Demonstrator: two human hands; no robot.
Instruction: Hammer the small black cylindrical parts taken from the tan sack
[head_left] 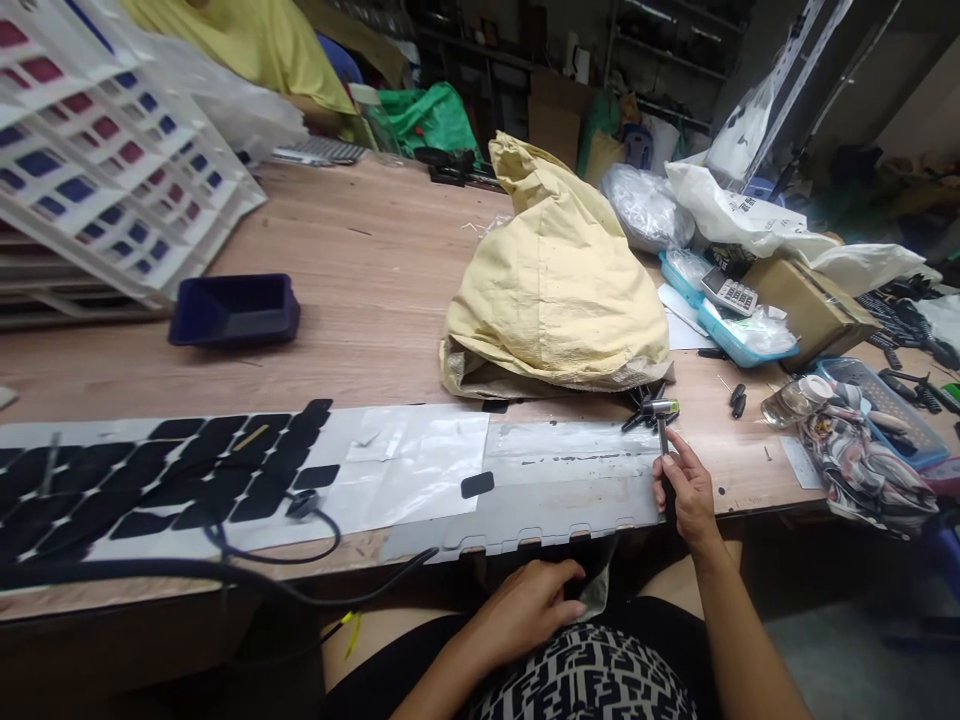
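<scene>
My right hand [684,492] is closed round the handle of a small hammer [663,412] whose metal head stands just past the right end of a long grey metal strip [555,490] at the table's front edge. My left hand [531,600] rests below the table edge on my lap, fingers curled on a dark piece I cannot make out. A small black pad [478,485] lies on the strip. Rows of black pads [187,470] cover a white sheet to the left.
A yellow sack [555,280] slumps behind the strip. A dark blue tray [234,310] sits at left, stacked white crates [97,150] beyond it. Blue baskets [739,335], a calculator [729,292], a cardboard box and bags crowd the right. Black cables [247,565] trail along the front.
</scene>
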